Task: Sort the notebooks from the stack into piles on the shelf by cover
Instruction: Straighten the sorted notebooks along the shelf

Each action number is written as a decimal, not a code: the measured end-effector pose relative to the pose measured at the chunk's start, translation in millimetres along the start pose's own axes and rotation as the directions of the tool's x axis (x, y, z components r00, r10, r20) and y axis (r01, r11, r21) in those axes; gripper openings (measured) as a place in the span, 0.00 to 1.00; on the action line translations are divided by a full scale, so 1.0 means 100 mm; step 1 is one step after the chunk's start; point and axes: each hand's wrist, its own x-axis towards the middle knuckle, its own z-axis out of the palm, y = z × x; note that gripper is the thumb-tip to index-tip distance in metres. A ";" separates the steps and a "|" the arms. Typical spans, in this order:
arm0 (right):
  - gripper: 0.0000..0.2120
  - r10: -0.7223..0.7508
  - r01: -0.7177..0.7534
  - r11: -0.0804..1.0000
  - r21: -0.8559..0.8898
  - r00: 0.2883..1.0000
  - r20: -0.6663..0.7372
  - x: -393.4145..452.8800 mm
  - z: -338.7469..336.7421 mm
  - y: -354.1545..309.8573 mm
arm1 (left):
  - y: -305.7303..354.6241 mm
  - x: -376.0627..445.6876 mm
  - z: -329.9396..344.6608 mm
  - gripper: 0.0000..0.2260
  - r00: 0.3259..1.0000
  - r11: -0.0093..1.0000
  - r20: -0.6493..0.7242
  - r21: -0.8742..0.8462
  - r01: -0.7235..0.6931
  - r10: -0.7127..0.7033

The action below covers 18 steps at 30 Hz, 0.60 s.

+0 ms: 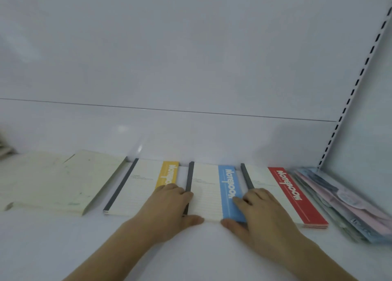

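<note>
1. Shelf (63,249): white, w/ white back panel (191,58); slotted upright (360,75) at right.
2. Blue pile (212,191): center of shelf, white cover w/ blue band, dark spine on left side. Both hands are on it.
3. Left hand (167,208): fingers curled over the spine edge of blue pile, thumb against its near edge. Clamped on the pile's left side.
4. Right hand (263,215): fingers lie fairly straight on the blue band, thumb at near edge. Pressing, not wrapped around.
5. Yellow pile (140,187): just left of blue pile, yellow band partly hidden by left hand.
6. Red pile (282,194): just right of blue pile, several books thick; near corner shows stacked edges.
7. Cream pile (63,183): far left, plain pale cover, beside yellow pile.
8. Pastel stack (343,206): far right, pink/blue covers, fanned unevenly; blurred, detail unreadable.
</note>
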 end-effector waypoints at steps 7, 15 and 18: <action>0.40 -0.026 0.025 0.999 0.027 0.999 0.026 0.04 -0.01 0.07 | -0.04 0.00 -0.04 0.32 0.999 0.995 0.028 -0.098 -0.019 0.022; 0.40 -0.017 0.017 0.999 0.033 1.000 -0.002 0.04 -0.01 0.10 | 0.01 -0.03 -0.08 0.40 0.999 0.997 0.000 0.067 -0.038 0.038; 0.39 0.006 -0.006 1.000 0.015 1.000 -0.011 0.02 -0.04 0.08 | 0.05 -0.06 -0.09 0.40 0.998 0.997 -0.056 0.074 -0.005 0.009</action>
